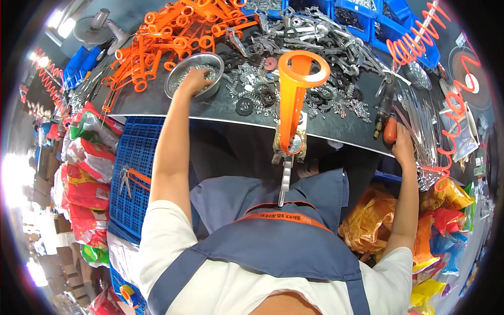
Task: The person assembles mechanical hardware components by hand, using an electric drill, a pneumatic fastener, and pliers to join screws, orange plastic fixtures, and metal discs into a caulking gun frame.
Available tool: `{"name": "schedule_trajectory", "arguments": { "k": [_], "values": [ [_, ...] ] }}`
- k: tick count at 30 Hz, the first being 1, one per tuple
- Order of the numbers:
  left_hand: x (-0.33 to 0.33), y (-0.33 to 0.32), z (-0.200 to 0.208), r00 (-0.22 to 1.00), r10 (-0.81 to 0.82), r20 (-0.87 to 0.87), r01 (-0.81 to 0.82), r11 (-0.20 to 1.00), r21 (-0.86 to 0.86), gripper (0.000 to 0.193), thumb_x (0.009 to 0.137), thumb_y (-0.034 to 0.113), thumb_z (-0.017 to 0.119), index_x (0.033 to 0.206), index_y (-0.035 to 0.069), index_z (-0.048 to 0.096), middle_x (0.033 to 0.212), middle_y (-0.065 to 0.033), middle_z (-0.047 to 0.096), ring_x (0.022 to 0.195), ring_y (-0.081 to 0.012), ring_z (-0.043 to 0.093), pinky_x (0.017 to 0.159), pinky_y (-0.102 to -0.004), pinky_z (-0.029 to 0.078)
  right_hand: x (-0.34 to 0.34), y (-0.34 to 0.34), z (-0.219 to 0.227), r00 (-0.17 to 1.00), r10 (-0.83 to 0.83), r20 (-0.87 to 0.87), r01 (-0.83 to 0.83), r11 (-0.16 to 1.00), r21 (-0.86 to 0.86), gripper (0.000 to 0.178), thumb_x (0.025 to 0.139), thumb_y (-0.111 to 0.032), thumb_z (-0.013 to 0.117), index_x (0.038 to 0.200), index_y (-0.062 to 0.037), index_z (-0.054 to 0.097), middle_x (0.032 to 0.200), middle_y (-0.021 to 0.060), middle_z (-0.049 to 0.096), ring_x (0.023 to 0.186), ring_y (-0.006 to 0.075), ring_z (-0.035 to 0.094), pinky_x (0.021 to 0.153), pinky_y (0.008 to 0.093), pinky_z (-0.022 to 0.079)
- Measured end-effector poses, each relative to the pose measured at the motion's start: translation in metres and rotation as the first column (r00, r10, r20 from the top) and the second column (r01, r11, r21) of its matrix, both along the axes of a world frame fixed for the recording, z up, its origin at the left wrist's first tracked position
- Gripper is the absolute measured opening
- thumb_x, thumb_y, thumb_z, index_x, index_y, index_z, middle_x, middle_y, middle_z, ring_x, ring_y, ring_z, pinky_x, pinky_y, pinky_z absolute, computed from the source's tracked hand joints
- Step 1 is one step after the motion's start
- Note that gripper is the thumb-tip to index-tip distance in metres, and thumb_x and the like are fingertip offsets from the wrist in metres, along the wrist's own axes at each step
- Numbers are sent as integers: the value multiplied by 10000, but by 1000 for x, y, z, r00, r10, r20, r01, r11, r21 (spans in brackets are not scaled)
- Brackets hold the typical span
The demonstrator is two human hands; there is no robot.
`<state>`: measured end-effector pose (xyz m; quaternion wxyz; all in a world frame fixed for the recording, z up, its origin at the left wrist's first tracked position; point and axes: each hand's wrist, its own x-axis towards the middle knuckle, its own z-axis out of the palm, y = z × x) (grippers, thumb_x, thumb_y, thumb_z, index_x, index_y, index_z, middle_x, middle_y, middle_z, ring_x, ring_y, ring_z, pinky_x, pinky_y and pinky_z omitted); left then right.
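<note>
My left hand (195, 80) reaches into a round metal bowl (178, 73) of small silver parts on the dark workbench (220, 107); its fingers are bunched among the parts, and whether they hold any is hidden. My right hand (403, 145) grips the orange-handled power screwdriver (389, 131) at the bench's right edge. Between them an orange plastic handle with a ring top (294, 89) stands upright on a metal clamp piece (287, 152) at the bench's front edge.
A heap of orange handles (178, 31) lies at the back left, metal brackets, washers and black discs (310, 47) cover the middle, blue bins (388, 21) line the back. An orange coiled hose (420, 37) hangs right. A blue crate (134, 168) and coloured bags (84, 173) stand below.
</note>
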<state>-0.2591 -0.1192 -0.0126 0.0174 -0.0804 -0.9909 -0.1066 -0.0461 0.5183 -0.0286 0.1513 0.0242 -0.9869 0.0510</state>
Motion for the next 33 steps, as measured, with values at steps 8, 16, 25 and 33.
{"name": "schedule_trajectory", "arguments": {
  "k": [8, 16, 25, 33],
  "values": [
    [-7, -16, -8, 970, 235, 59, -207, 676, 708, 321, 783, 257, 718, 1022, 45, 683, 801, -120, 656, 645, -205, 635, 634, -329, 494, 3, 6, 29, 999, -53, 9, 54, 992, -116, 339, 658, 10, 597, 994, 36, 562, 884, 228, 604, 860, 418, 577, 772, 469, 463],
    [-3, -10, 14, 908, 103, 406, -400, -73, 914, 249, 935, 111, 532, 1107, -63, 579, 768, -11, 462, 491, -37, 319, 379, -174, 233, 65, -35, 94, 981, -130, 143, 164, 172, -971, 477, 721, -110, 542, 1183, 7, 513, 985, 115, 596, 796, 183, 608, 465, 244, 473],
    [180, 75, 24, 864, -390, 318, -485, -476, 734, 176, 937, 175, 529, 1037, 30, 534, 787, 8, 523, 530, -29, 380, 366, -152, 256, 135, -176, 101, 904, 405, 140, 293, -345, -892, 737, 578, -112, 657, 1268, 10, 430, 906, 213, 603, 650, 264, 616, 319, 230, 399],
    [277, 155, -7, 687, -677, 264, -703, -525, 480, 145, 950, 112, 518, 1009, -18, 546, 847, -60, 550, 593, -34, 382, 429, -120, 334, 118, -217, 89, 724, 684, 91, 267, -157, -951, 417, 781, 18, 599, 1184, 42, 493, 844, 173, 601, 545, 140, 556, 378, 208, 431]
  ]
}}
